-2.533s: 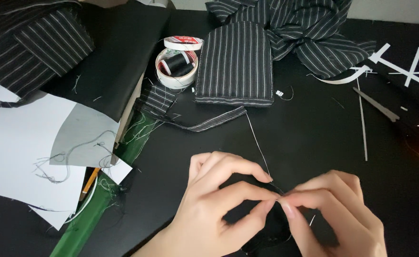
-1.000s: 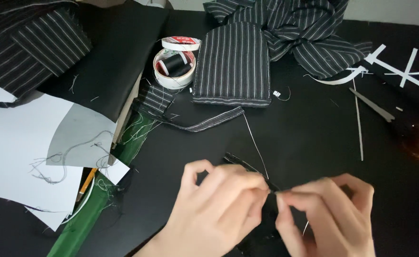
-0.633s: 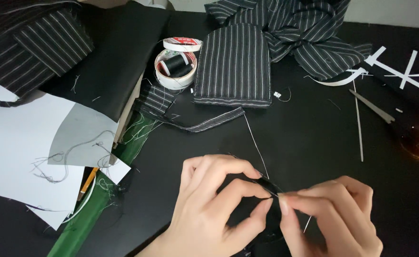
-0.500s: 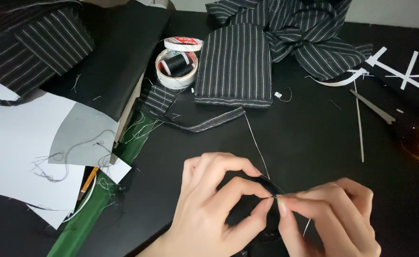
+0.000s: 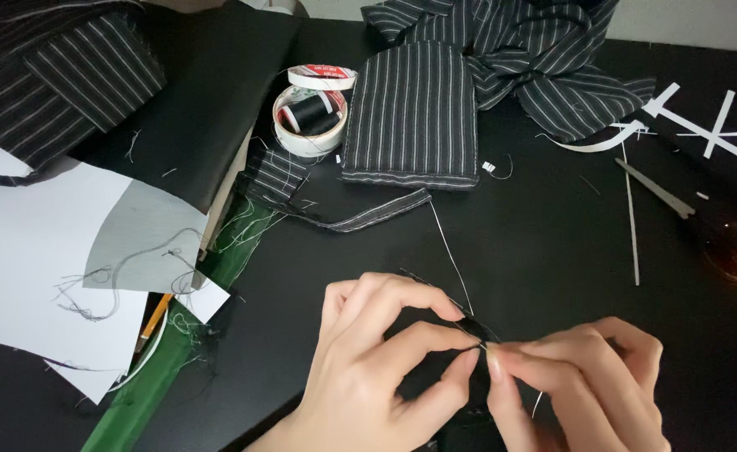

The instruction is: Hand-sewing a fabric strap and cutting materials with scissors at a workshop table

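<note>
My left hand (image 5: 377,368) and my right hand (image 5: 586,381) meet fingertip to fingertip at the bottom of the view. Between them they pinch a small piece of black fabric (image 5: 469,322), mostly hidden by the fingers. A thin light thread (image 5: 448,247) runs up from the pinch toward a striped fabric strip (image 5: 360,219). Whether a needle sits in my right fingers I cannot tell. Further back lies a pocket-shaped piece of black pinstriped cloth (image 5: 410,113).
A white tub holding black thread spools (image 5: 310,117) stands at the back with its lid (image 5: 322,77) beside it. Scissors (image 5: 703,226) lie at right, white paper strips (image 5: 686,117) behind. White paper (image 5: 25,259), a green strip (image 5: 176,360) and striped cloth (image 5: 59,75) fill the left.
My hands have stayed in the same spot, the fingertips shifting slightly as they work the black fabric. Everything else on the table is unmoved.
</note>
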